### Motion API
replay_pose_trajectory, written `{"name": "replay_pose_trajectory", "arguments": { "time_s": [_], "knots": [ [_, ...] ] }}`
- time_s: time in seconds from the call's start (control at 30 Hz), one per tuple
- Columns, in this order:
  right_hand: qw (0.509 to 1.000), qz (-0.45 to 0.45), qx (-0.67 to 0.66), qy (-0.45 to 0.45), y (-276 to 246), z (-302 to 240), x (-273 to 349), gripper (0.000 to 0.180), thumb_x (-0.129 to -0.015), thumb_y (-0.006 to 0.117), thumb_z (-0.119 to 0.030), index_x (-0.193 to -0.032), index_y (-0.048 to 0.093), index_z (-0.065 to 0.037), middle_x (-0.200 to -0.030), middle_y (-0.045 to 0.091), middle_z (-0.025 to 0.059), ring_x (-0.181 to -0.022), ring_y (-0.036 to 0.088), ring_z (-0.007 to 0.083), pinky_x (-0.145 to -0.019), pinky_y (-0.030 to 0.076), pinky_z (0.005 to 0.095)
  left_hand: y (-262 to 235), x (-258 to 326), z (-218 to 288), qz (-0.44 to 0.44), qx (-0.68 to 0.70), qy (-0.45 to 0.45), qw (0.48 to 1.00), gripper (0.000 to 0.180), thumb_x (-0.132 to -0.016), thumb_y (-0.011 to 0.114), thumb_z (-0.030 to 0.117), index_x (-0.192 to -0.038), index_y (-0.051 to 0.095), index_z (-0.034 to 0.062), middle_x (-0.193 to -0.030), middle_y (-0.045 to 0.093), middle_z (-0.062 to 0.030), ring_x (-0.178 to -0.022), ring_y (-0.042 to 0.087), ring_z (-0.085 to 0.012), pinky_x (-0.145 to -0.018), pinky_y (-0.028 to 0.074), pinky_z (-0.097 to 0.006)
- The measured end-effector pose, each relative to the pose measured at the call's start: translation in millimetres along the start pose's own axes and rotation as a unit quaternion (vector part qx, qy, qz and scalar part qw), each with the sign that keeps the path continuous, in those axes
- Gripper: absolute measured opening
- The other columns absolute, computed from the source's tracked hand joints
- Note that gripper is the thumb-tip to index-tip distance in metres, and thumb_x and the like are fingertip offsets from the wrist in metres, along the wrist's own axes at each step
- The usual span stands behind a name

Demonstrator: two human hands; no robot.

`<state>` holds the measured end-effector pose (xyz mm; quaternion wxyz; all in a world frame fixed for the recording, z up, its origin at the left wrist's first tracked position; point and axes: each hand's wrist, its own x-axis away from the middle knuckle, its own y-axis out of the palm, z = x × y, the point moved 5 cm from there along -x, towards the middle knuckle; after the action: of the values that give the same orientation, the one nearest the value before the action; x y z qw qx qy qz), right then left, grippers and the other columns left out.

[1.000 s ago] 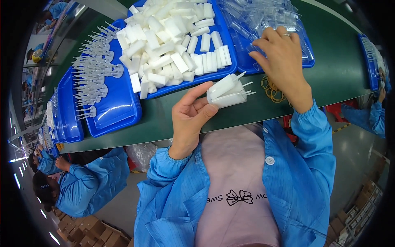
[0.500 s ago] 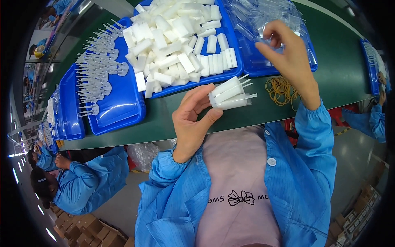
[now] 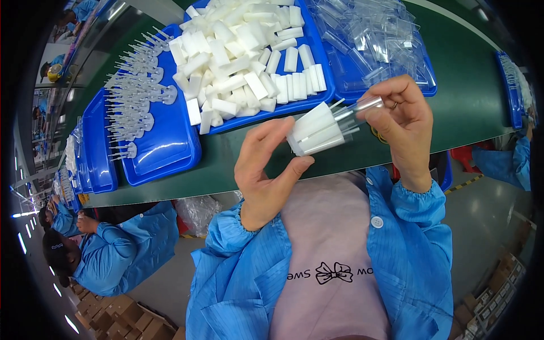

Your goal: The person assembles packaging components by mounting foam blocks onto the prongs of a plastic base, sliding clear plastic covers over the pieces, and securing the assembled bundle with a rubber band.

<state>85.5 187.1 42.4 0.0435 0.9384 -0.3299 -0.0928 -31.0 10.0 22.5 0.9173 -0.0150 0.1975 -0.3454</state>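
Observation:
My left hand (image 3: 260,170) is closed on the base end of a bundle of white foam-like blocks (image 3: 318,130) with thin translucent prongs sticking out to the right. Clear plastic wraps part of the bundle. Thumb and fingers of my right hand (image 3: 407,127) pinch a clear plastic sleeve (image 3: 367,104), its left end at the bundle's prong tips. Whether the sleeve is over a prong or only beside it, I cannot tell. Yellowish rubber bands (image 3: 378,135) lie on the table, mostly hidden behind my right hand.
A blue tray (image 3: 324,101) heaped with white blocks (image 3: 232,48) stands ahead. Clear plastic pieces (image 3: 391,39) fill another tray to its right. On the left, translucent pronged parts (image 3: 133,96) lie in a blue tray (image 3: 164,150). A co-worker in blue (image 3: 127,243) sits at far left.
My right hand has come down from the tray of clear pieces to the bundle, bringing a clear sleeve. My left hand still holds the bundle in nearly the same place.

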Motion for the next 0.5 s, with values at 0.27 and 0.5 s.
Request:
{"name": "replay_pose_trajectory", "arguments": {
  "time_s": [0.27, 0.5],
  "knots": [
    [0.997, 0.001, -0.080, 0.006, 3.9, -0.4, 5.9, 0.028, -0.080, 0.068, 0.000, -0.103, 0.052, 0.003, -0.093, 0.061, 0.0102, -0.088, 0.061, 0.0128, -0.080, 0.050, 0.0237, 0.7, -3.4, 18.5, -0.040, -0.071, 0.060, 0.995, 0.046, -0.062, 0.078, 0.000, -0.107, 0.065, -0.0002, -0.105, 0.057, -0.0118, -0.092, 0.057, -0.0216, -0.077, 0.047, -0.029],
    [0.995, 0.001, -0.021, -0.097, 8.8, -19.8, 22.4, 0.033, -0.073, 0.073, 0.003, -0.100, 0.052, 0.002, -0.093, 0.061, 0.0129, -0.084, 0.061, 0.0170, -0.076, 0.050, 0.0279, -3.4, -4.6, 32.7, -0.054, -0.100, 0.063, 0.991, 0.045, -0.062, 0.078, -0.002, -0.105, 0.066, 0.0002, -0.104, 0.057, -0.0125, -0.089, 0.058, -0.0213, -0.075, 0.051, -0.029]
  ]
}}
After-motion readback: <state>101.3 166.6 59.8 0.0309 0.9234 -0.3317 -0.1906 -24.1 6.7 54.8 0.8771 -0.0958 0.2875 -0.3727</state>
